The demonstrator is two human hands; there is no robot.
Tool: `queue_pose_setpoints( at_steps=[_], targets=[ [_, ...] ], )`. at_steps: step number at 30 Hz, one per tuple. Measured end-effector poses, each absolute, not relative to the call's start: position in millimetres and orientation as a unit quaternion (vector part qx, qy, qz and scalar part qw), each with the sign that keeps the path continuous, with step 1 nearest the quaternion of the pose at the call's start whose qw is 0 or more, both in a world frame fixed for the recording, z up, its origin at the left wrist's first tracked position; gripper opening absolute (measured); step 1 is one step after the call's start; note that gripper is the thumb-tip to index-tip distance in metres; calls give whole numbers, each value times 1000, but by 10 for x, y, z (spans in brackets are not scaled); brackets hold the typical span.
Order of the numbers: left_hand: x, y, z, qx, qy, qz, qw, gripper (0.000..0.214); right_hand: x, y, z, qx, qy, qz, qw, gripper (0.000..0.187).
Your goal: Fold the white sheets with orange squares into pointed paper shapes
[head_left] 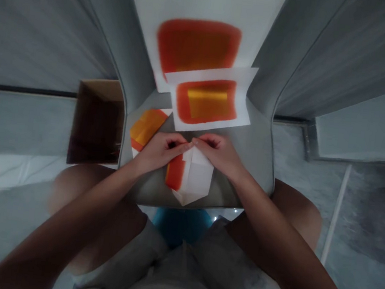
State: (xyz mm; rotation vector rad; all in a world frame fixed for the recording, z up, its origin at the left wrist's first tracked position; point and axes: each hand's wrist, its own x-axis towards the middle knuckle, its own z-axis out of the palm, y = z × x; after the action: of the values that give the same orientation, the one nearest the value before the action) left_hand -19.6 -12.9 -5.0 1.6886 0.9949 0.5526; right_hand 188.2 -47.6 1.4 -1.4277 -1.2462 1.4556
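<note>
Both my hands pinch the far end of a partly folded sheet of paper, white with a red-orange strip along its left side. My left hand grips its upper left edge, thumb and fingers pressed together. From the upper right, my right hand does the same, and the fingertips of both hands nearly meet. The paper's near end comes to a blunt point over the seat. Close to my left hand lies a folded orange and red paper piece. Just beyond my hands is a creased white sheet with an orange and gold print.
These papers lie on a grey chair seat. A larger stack of printed sheets leans on the backrest. An open cardboard box stands on the floor at left. Something teal shows below the seat, between my knees.
</note>
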Motion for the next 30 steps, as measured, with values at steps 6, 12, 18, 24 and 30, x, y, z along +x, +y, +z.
queue_pose_setpoints(
  at_steps=[6,12,18,24,30],
  targets=[
    [-285,-78,3,724,398,174,536,47,1896,-465,-20,-572,-472,543,393,32],
    [-294,-56,-23,725,405,175,529,44,1928,-451,2,-569,-471,540,404,29],
    [-314,-22,-25,708,404,151,559,39,1972,-424,5,-581,-461,533,408,31],
    [-320,-33,16,697,409,150,570,41,2004,-402,2,-596,-481,519,380,33],
    [-210,-104,8,687,368,159,606,40,1974,-418,0,-575,-488,534,383,33]
  ],
)
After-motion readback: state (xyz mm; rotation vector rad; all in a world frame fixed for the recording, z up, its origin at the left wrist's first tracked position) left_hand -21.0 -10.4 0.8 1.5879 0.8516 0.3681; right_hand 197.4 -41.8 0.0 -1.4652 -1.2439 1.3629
